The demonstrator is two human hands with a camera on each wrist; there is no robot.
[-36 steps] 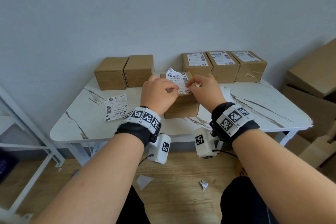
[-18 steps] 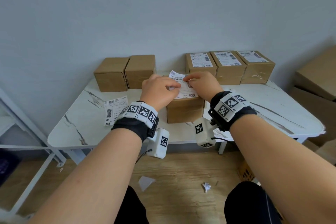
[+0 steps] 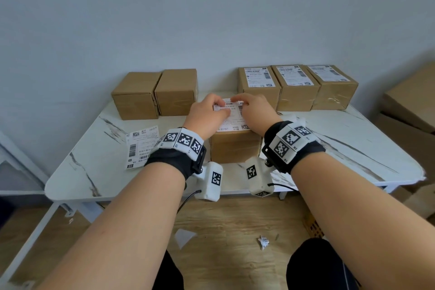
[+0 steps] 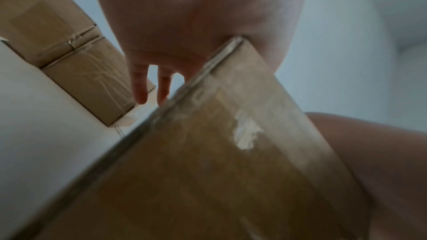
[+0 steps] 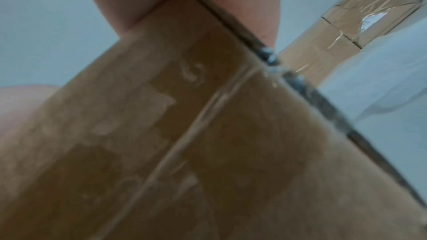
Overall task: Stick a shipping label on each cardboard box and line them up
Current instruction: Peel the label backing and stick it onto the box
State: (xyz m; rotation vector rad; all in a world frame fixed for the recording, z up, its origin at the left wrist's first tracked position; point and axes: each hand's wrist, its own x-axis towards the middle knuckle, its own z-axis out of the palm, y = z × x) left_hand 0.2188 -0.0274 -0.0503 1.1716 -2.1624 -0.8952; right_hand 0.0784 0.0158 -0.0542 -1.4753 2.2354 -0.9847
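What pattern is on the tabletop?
White marble look with dark grey-brown veins; the tabletop shows best in the head view.

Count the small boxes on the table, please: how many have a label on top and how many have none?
Boxes with a label: 4
Boxes without a label: 2
Total: 6 boxes
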